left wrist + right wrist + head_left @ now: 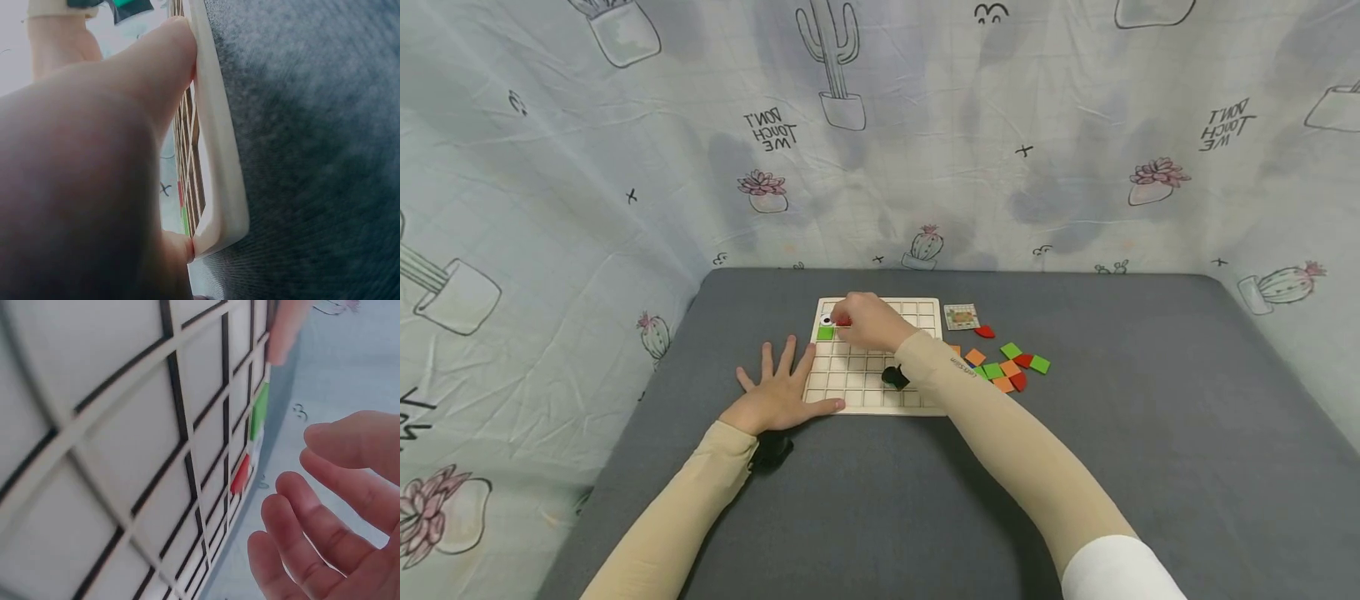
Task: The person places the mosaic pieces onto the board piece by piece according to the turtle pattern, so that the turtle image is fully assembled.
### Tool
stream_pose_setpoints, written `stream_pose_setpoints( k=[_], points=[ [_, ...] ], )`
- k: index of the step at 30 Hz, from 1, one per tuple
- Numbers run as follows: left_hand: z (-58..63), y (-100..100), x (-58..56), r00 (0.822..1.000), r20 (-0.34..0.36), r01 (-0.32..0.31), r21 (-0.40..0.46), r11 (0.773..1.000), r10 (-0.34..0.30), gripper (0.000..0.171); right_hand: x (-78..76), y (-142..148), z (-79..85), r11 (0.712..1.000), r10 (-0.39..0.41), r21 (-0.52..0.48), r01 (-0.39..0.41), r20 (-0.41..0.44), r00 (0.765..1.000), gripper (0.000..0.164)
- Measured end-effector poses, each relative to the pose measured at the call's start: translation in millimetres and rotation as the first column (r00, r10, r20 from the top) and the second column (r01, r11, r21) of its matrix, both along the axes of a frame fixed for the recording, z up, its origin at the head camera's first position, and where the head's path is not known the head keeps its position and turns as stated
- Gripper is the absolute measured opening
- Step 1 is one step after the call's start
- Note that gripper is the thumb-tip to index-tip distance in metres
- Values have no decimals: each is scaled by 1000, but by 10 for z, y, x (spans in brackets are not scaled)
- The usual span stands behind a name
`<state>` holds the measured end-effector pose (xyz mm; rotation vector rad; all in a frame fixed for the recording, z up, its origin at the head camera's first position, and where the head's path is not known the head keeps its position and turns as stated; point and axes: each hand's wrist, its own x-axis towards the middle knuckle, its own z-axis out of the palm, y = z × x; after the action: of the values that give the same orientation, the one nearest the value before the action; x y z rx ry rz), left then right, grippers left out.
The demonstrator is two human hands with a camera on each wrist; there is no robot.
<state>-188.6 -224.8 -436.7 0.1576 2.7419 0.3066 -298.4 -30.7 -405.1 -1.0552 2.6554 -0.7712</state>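
A pale gridded board [850, 379] lies on the grey table. My left hand [781, 396] spreads its fingers at the board's left side, the thumb resting on the near left corner. Over the board's far left part is my right hand [872, 322], its fingers loosely bent and holding nothing in the right wrist view. Close to its fingertips, a red piece [240, 474] sits in a far cell. Near that are a green square tile [825, 333] and a white round piece with a dark centre [827, 319], both at the board's left edge.
Right of the board lie loose orange tiles [975, 357], green tiles [1011, 351] and red pieces [1018, 382], partly behind the right forearm. A small picture card [961, 317] lies at the board's far right corner. A patterned curtain [970, 183] hangs behind the table.
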Motion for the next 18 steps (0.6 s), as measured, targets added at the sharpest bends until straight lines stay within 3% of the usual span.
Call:
stream_pose_setpoints(
  k=[5,18],
  points=[
    [3,4,4,1000,2,-6,3,1000,6,120,56,200,62,999,-26,-42,27,18,1000,28],
    [-3,-4,-1,1000,0,-11,21,1000,11,120,314,808,160,994,-87,-69,83,-65,994,27]
  ],
)
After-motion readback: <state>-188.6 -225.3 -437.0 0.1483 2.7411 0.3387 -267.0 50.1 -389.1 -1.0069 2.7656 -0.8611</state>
